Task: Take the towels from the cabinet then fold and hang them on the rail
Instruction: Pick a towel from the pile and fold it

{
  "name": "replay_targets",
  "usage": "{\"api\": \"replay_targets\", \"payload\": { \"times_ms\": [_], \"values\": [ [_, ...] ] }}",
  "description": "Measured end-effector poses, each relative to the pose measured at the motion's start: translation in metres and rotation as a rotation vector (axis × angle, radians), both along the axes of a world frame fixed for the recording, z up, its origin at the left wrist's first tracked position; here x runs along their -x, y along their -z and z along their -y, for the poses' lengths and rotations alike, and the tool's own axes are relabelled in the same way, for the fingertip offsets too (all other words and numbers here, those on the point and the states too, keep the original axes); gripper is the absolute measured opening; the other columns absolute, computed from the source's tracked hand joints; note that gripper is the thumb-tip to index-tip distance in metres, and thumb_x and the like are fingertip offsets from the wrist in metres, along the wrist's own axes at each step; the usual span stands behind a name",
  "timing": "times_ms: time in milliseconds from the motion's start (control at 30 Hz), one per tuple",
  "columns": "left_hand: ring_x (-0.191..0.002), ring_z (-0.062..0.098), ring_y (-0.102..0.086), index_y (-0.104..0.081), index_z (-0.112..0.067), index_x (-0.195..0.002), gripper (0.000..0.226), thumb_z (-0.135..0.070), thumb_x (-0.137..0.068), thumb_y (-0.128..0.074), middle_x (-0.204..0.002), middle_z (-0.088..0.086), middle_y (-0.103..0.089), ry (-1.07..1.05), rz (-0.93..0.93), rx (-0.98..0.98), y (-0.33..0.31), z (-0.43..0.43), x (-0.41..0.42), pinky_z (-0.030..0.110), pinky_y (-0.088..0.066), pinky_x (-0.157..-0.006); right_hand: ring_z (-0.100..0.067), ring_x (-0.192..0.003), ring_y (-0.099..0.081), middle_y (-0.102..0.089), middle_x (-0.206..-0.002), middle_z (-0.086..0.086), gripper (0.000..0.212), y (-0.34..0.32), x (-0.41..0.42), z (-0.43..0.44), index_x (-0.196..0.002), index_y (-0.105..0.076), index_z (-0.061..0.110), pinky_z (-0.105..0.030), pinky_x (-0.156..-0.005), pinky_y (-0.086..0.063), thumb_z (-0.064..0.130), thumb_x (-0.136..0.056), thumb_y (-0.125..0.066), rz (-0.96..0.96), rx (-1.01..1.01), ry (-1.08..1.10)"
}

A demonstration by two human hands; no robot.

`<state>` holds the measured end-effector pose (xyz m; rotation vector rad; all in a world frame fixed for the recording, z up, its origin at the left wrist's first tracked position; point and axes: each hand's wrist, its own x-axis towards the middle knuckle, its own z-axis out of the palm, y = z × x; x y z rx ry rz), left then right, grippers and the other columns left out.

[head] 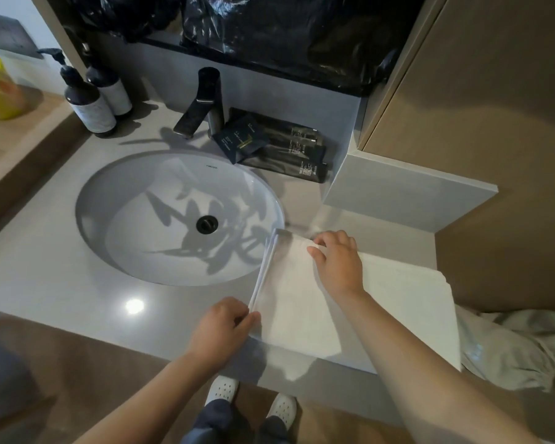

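Note:
A white towel (394,309) lies folded in layers on the grey counter (45,277), right of the sink, its right end hanging past the counter's front edge. My left hand (221,328) pinches the towel's near left corner. My right hand (337,261) grips the far left corner, fingers curled over the folded edge. A second, crumpled pale cloth (519,350) lies lower at the right, past the counter. No rail is in view.
An oval white sink (135,200) with a black drain fills the counter's middle. A dark faucet (202,104), two pump bottles (90,100) and dark toiletry packets (279,145) stand behind it. A brown cabinet (494,91) rises at the right.

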<state>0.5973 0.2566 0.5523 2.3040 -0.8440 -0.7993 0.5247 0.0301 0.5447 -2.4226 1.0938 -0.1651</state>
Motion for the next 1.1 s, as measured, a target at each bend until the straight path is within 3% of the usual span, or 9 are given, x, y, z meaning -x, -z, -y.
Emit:
{"api": "replay_targets", "payload": {
  "times_ms": [267,433,500,600,700,767,900,1000,1100],
  "values": [
    [-0.051,0.013,-0.030,-0.040,-0.012,-0.057,0.042,-0.025,-0.091,-0.060,-0.058,0.001,-0.035,-0.089,-0.045,-0.025,-0.010,0.026,0.003,0.021,-0.024,-0.048,-0.023,-0.119,-0.047,-0.056,-0.124,0.001,0.029,0.000,0.011,0.002,-0.124,-0.061,0.024,-0.035,-0.100,-0.029,0.032,-0.098,-0.055,-0.018,0.013,-0.068],
    [-0.057,0.016,-0.046,-0.058,0.003,-0.062,0.035,-0.019,-0.089,-0.060,-0.069,0.008,-0.053,-0.047,-0.081,-0.009,-0.009,0.008,-0.001,0.023,-0.038,-0.052,-0.024,-0.121,-0.049,-0.057,-0.128,0.000,0.029,0.006,0.054,0.010,-0.123,-0.062,0.018,-0.037,-0.109,-0.024,0.028,-0.096,-0.057,-0.075,0.133,-0.113],
    [-0.068,0.013,-0.054,-0.066,0.000,-0.062,0.033,-0.018,-0.090,-0.060,-0.082,0.003,-0.058,-0.002,-0.068,0.019,-0.009,0.000,-0.001,0.024,-0.045,-0.061,-0.027,-0.121,-0.050,-0.057,-0.127,-0.004,0.029,0.009,0.066,0.010,-0.123,-0.062,0.014,-0.039,-0.110,-0.027,0.024,-0.096,-0.059,-0.074,0.152,-0.141],
    [-0.071,0.007,-0.052,-0.064,-0.016,-0.052,0.039,-0.019,-0.091,-0.062,-0.080,-0.006,-0.054,0.051,-0.010,0.052,-0.008,-0.006,-0.005,0.016,-0.042,-0.063,-0.029,-0.122,-0.049,-0.056,-0.127,-0.009,0.030,0.015,0.068,0.000,-0.125,-0.061,0.010,-0.046,-0.112,-0.029,0.020,-0.097,-0.057,-0.039,0.152,-0.116],
    [-0.076,0.007,-0.050,-0.071,-0.009,-0.065,0.040,-0.029,-0.096,-0.055,-0.081,-0.002,-0.056,0.075,0.104,-0.025,-0.004,0.001,-0.007,0.023,-0.042,-0.070,-0.030,-0.120,-0.049,-0.056,-0.126,-0.010,0.029,0.018,0.063,-0.007,-0.124,-0.062,0.009,-0.049,-0.112,-0.028,0.019,-0.097,-0.054,0.005,0.150,-0.056],
    [-0.078,0.013,-0.051,-0.068,-0.009,-0.074,0.041,-0.037,-0.097,-0.050,-0.086,0.001,-0.055,0.022,0.131,-0.110,-0.002,0.011,-0.010,0.026,-0.044,-0.073,-0.030,-0.119,-0.050,-0.057,-0.124,-0.010,0.028,0.020,0.062,-0.009,-0.123,-0.063,0.008,-0.049,-0.111,-0.030,0.018,-0.097,-0.054,0.024,0.163,-0.042],
    [-0.069,0.018,-0.050,-0.059,-0.004,-0.066,0.040,-0.031,-0.096,-0.055,-0.088,0.006,-0.051,-0.128,0.086,-0.083,-0.001,0.034,-0.018,0.026,-0.036,-0.061,-0.031,-0.115,-0.051,-0.058,-0.121,-0.011,0.028,0.022,0.061,-0.011,-0.121,-0.064,0.007,-0.049,-0.109,-0.034,0.016,-0.095,-0.058,0.059,0.188,-0.029],
    [-0.067,0.016,-0.050,-0.063,0.004,-0.070,0.040,-0.026,-0.095,-0.054,-0.088,0.006,-0.055,-0.220,0.051,-0.064,0.001,0.036,-0.027,0.027,-0.037,-0.061,-0.032,-0.114,-0.051,-0.058,-0.120,-0.012,0.027,0.023,0.055,-0.014,-0.120,-0.064,0.007,-0.050,-0.108,-0.036,0.015,-0.094,-0.059,0.077,0.191,-0.026],
    [-0.074,0.012,-0.052,-0.069,-0.003,-0.076,0.035,-0.027,-0.095,-0.054,-0.093,0.003,-0.057,-0.268,0.102,-0.021,0.001,0.024,-0.035,0.028,-0.040,-0.065,-0.032,-0.112,-0.051,-0.058,-0.119,-0.013,0.027,0.023,0.043,-0.021,-0.118,-0.064,0.007,-0.051,-0.107,-0.037,0.016,-0.094,-0.060,0.090,0.188,-0.034]
  ]
}}
